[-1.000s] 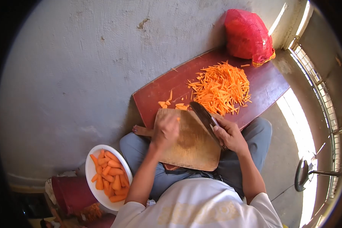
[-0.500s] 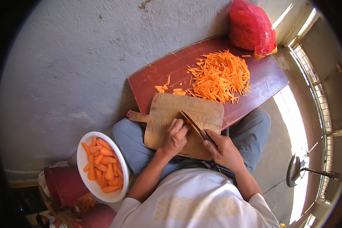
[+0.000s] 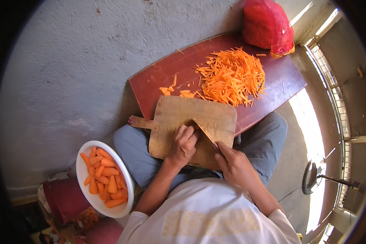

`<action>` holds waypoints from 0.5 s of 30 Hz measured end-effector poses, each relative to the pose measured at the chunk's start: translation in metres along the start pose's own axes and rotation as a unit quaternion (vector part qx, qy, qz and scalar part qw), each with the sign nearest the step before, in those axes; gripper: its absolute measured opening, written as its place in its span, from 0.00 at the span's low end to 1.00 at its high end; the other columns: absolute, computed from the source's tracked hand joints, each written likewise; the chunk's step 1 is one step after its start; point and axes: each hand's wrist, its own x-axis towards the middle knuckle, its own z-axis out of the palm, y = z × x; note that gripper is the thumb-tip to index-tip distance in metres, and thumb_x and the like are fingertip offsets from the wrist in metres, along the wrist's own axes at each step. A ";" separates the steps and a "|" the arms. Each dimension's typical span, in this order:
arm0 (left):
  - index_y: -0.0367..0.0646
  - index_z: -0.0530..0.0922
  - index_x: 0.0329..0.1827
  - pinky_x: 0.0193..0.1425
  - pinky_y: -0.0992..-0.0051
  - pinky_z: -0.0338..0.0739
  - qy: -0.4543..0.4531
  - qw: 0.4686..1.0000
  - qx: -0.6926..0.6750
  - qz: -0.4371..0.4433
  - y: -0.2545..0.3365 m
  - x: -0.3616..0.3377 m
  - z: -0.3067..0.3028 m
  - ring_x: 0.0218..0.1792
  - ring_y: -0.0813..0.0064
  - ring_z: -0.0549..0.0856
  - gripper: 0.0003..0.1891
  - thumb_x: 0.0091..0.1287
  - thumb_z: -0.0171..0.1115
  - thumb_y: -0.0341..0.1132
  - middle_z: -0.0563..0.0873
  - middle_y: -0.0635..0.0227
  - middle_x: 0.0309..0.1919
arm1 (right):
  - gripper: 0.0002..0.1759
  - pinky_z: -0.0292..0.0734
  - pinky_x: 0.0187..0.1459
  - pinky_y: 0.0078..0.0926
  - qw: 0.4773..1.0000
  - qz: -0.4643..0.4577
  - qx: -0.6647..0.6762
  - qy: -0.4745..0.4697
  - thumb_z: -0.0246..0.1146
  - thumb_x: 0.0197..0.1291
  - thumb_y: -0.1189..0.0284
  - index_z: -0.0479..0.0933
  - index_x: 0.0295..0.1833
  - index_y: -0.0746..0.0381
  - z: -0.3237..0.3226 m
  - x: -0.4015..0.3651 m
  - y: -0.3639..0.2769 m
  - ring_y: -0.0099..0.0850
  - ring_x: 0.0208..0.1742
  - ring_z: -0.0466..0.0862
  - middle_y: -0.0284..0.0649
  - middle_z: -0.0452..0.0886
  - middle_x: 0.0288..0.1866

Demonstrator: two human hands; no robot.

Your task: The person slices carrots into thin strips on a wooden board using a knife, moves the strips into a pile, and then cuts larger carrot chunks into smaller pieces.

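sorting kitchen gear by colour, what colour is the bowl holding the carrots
White; the bowl shows best in the head view.

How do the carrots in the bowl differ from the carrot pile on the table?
The carrots are thick, chunky pieces; the pile is thin sticks. The carrots sit inside the white bowl; the pile lies loose on the red table. Both are orange.

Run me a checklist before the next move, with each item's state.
1. Knife gripped in right hand: ok.
2. Left hand well away from blade: not ok, its fingertips are close beside it.
3. Piece under left fingers secure: cannot tell, mostly hidden.
4. Board steady: cannot tell.
5. Shred pile off the board: ok, on the table.
6. Carrots in bowl: ok, many.
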 end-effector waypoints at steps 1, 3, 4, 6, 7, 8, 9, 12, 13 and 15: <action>0.32 0.89 0.54 0.59 0.53 0.80 -0.004 1.000 0.006 -0.005 -0.001 -0.001 -0.001 0.49 0.49 0.83 0.22 0.54 0.65 0.22 0.87 0.55 0.52 | 0.19 0.85 0.47 0.61 1.000 -0.006 -0.003 -0.003 0.64 0.82 0.73 0.75 0.72 0.68 0.002 0.008 0.003 0.68 0.46 0.89 0.63 0.89 0.48; 0.33 0.89 0.55 0.59 0.54 0.79 0.012 1.000 0.008 -0.013 0.004 0.004 -0.002 0.48 0.49 0.84 0.22 0.55 0.65 0.22 0.87 0.56 0.49 | 0.19 0.84 0.45 0.62 1.000 -0.027 0.000 0.004 0.64 0.82 0.73 0.75 0.71 0.68 -0.001 0.016 0.004 0.68 0.46 0.89 0.63 0.89 0.47; 0.33 0.89 0.56 0.59 0.53 0.79 0.025 1.000 0.001 -0.007 0.001 0.004 0.001 0.48 0.49 0.84 0.23 0.55 0.65 0.22 0.87 0.56 0.49 | 0.18 0.83 0.45 0.62 0.999 -0.039 0.003 0.008 0.64 0.82 0.73 0.75 0.71 0.68 -0.001 0.019 0.003 0.68 0.46 0.89 0.64 0.88 0.46; 0.35 0.90 0.57 0.58 0.53 0.78 0.053 0.999 -0.011 -0.003 -0.004 0.003 0.005 0.48 0.50 0.84 0.23 0.55 0.65 0.21 0.87 0.56 0.48 | 0.18 0.83 0.45 0.61 0.999 -0.037 0.007 0.015 0.64 0.82 0.72 0.75 0.71 0.68 -0.004 0.008 -0.003 0.68 0.46 0.89 0.64 0.88 0.46; 0.36 0.90 0.57 0.58 0.53 0.79 0.055 0.998 -0.008 -0.011 -0.002 0.003 0.005 0.48 0.50 0.84 0.23 0.56 0.65 0.21 0.86 0.56 0.48 | 0.18 0.83 0.45 0.61 0.999 -0.034 0.008 0.013 0.64 0.83 0.72 0.75 0.70 0.68 -0.005 0.004 -0.005 0.68 0.46 0.89 0.64 0.88 0.46; 0.36 0.90 0.58 0.58 0.53 0.79 0.055 0.998 -0.007 -0.020 -0.001 0.003 0.004 0.48 0.50 0.84 0.23 0.57 0.65 0.20 0.86 0.56 0.47 | 0.18 0.83 0.44 0.61 1.000 -0.026 0.003 0.006 0.64 0.82 0.72 0.75 0.70 0.68 -0.004 0.004 -0.004 0.67 0.46 0.89 0.64 0.88 0.45; 0.37 0.90 0.58 0.57 0.53 0.79 0.056 0.998 -0.006 -0.027 0.001 0.005 0.003 0.48 0.50 0.84 0.23 0.58 0.64 0.20 0.86 0.55 0.47 | 0.18 0.83 0.44 0.61 1.000 -0.018 -0.003 0.000 0.64 0.82 0.73 0.75 0.70 0.68 -0.003 0.005 -0.004 0.67 0.46 0.89 0.63 0.88 0.45; 0.38 0.91 0.57 0.56 0.54 0.80 0.033 0.997 -0.002 -0.068 0.004 0.003 0.002 0.49 0.49 0.84 0.22 0.59 0.64 0.17 0.86 0.55 0.45 | 0.18 0.83 0.44 0.61 1.000 -0.019 -0.015 0.000 0.64 0.82 0.73 0.75 0.70 0.67 -0.001 0.019 0.001 0.67 0.45 0.89 0.63 0.88 0.45; 0.38 0.91 0.57 0.55 0.54 0.81 0.041 0.996 -0.021 -0.072 0.004 0.002 0.004 0.49 0.49 0.84 0.23 0.59 0.64 0.16 0.85 0.55 0.45 | 0.18 0.83 0.44 0.61 1.000 -0.024 -0.017 0.002 0.64 0.82 0.73 0.75 0.70 0.67 -0.001 0.022 0.002 0.66 0.45 0.89 0.63 0.88 0.45; 0.37 0.92 0.58 0.54 0.54 0.81 0.056 0.994 -0.057 -0.078 0.000 0.003 0.006 0.48 0.48 0.84 0.23 0.60 0.64 0.14 0.85 0.55 0.44 | 0.17 0.83 0.44 0.61 0.999 -0.036 0.003 0.016 0.65 0.82 0.73 0.76 0.69 0.67 -0.002 0.014 -0.001 0.67 0.45 0.89 0.63 0.88 0.45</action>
